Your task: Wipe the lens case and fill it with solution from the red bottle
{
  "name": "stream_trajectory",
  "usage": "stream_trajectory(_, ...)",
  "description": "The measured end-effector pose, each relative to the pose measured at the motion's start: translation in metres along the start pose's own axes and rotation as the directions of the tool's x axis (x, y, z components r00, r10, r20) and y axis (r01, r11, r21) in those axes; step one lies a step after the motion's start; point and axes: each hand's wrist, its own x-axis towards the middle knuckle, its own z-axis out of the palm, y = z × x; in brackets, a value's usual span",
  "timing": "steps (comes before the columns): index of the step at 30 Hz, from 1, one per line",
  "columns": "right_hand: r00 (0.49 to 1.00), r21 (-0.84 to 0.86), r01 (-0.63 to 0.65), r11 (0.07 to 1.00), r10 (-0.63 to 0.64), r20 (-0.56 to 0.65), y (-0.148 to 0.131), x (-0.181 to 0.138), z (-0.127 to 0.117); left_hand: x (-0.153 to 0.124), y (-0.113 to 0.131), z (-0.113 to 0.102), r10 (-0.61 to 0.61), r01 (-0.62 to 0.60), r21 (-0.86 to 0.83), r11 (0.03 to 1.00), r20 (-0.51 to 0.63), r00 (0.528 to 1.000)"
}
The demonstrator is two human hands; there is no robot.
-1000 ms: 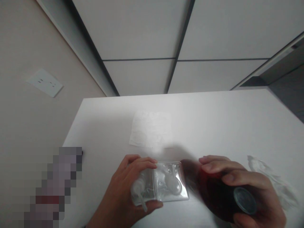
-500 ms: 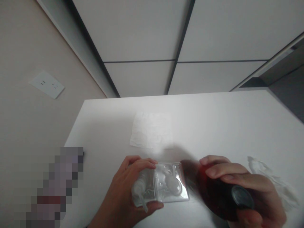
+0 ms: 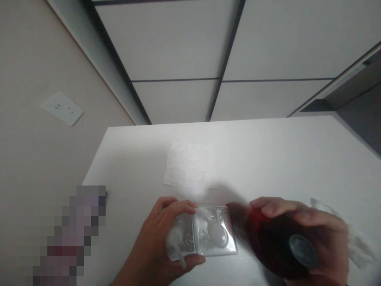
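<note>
My left hand is closed on the left end of a clear plastic pouch with small pale plastic pieces inside, held just above the white table. My right hand is wrapped round a dark red bottle with a grey cap pointing toward me. The bottle lies tilted, its far end close to the pouch's right edge. My right hand is blurred.
A flat white tissue lies on the table beyond the pouch. A crumpled clear wrapper sits at the right, behind my right hand. The wall at left has a socket plate. A pixelated patch covers the lower left.
My right hand has turned the bottle slightly, fingers shifting over it and blurring. The left hand and pouch have stayed put. The view has dropped a little.
</note>
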Motion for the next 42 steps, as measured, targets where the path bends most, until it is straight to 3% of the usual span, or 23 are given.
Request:
stream_trajectory(1,1.000,-0.009,-0.012,1.000,0.011,-0.028,0.002,-0.004,0.000,0.000,0.001,0.000,0.001,-0.001,0.000,1.000,-0.008,1.000)
stream_trajectory(5,0.999,-0.243,0.017,0.970,-0.005,0.049,0.006,-0.014,-0.003,0.004,0.004,-0.002,0.018,-0.018,0.008,1.000,-0.010,1.000)
stream_trajectory(9,1.000,-0.045,0.024,0.999,-0.025,-0.003,0.004,-0.007,-0.002,0.007,0.009,-0.007,0.027,-0.027,0.017,0.999,-0.004,1.000)
stream_trajectory(12,0.992,-0.139,0.055,0.989,-0.038,0.120,0.001,0.000,-0.004,0.007,0.011,-0.008,0.020,-0.020,0.020,1.000,-0.003,1.000)
stream_trajectory(17,0.996,-0.090,0.026,0.996,-0.018,0.084,-0.001,0.001,-0.008,0.004,0.005,-0.004,0.007,-0.007,0.007,1.000,-0.010,1.000)
stream_trajectory(20,0.983,-0.182,0.059,0.982,-0.026,0.181,-0.002,0.001,-0.008,0.003,0.003,-0.003,0.001,-0.001,0.007,1.000,-0.006,1.000)
stream_trajectory(24,0.996,-0.058,0.014,0.998,-0.009,0.094,-0.002,0.002,-0.006,0.003,0.005,-0.004,-0.005,0.005,0.008,1.000,0.007,1.000)
stream_trajectory(28,0.981,-0.161,0.080,0.984,-0.049,0.189,-0.002,0.002,-0.006,0.001,0.003,-0.002,-0.002,0.002,0.006,1.000,-0.025,1.000)
stream_trajectory(33,0.994,-0.070,0.032,0.997,-0.024,0.111,-0.002,0.001,-0.007,-0.001,-0.003,0.003,-0.030,0.031,0.028,0.999,-0.018,0.999)
stream_trajectory(37,0.978,-0.187,0.092,0.978,-0.052,0.204,-0.004,0.001,-0.010,-0.009,0.001,-0.016,0.002,-0.002,0.116,0.993,0.003,1.000)
stream_trajectory(40,0.986,-0.166,0.072,0.984,-0.045,0.162,-0.004,0.002,-0.009,-0.018,0.006,-0.046,0.032,-0.054,0.157,0.986,0.137,0.990)
stream_trajectory(42,0.992,-0.090,0.059,0.994,-0.048,0.119,-0.003,0.003,-0.007,-0.017,0.009,-0.064,0.005,-0.022,0.233,0.972,0.073,0.997)
